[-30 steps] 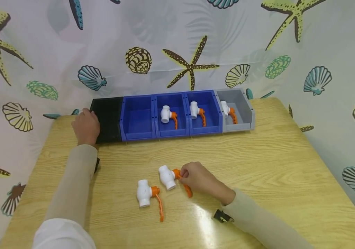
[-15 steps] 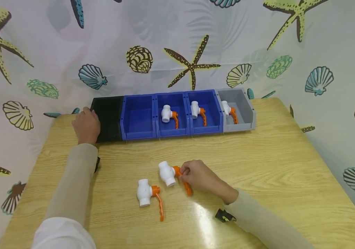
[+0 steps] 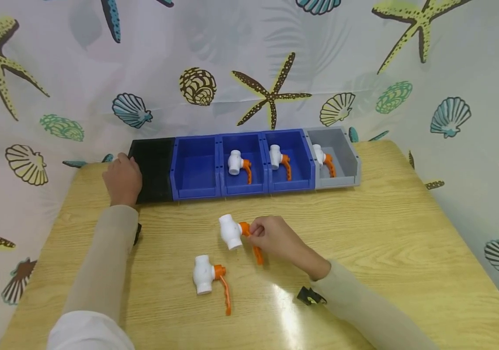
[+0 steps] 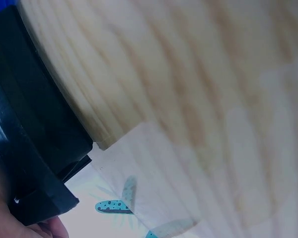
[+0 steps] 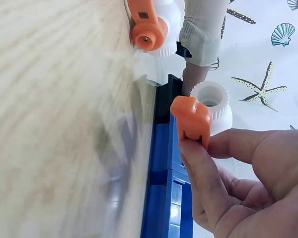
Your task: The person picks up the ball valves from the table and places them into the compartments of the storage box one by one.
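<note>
My right hand (image 3: 276, 240) pinches the orange lever handle of a white ball valve (image 3: 230, 231) between thumb and fingers. In the right wrist view the handle (image 5: 193, 119) stands up from the fingertips, and the white body shows behind it. A second ball valve (image 3: 203, 274) lies on the table, nearer the camera and a little to the left. At the far left, my left hand (image 3: 122, 180) grips the outer side of a black bin (image 3: 154, 170). Its fingers (image 4: 57, 228) curl at the bin's edge in the left wrist view, partly hidden.
Next to the black bin stand several joined bins: a bare blue one (image 3: 195, 167), two blue ones each holding a valve (image 3: 234, 163), and a grey bin (image 3: 341, 150) with another valve. A patterned cloth (image 3: 214, 43) hangs behind the wooden table (image 3: 385, 233).
My right hand has carried the ball valve a short way toward the bins and slightly left, away from the second valve. My left hand stays on the black bin.
</note>
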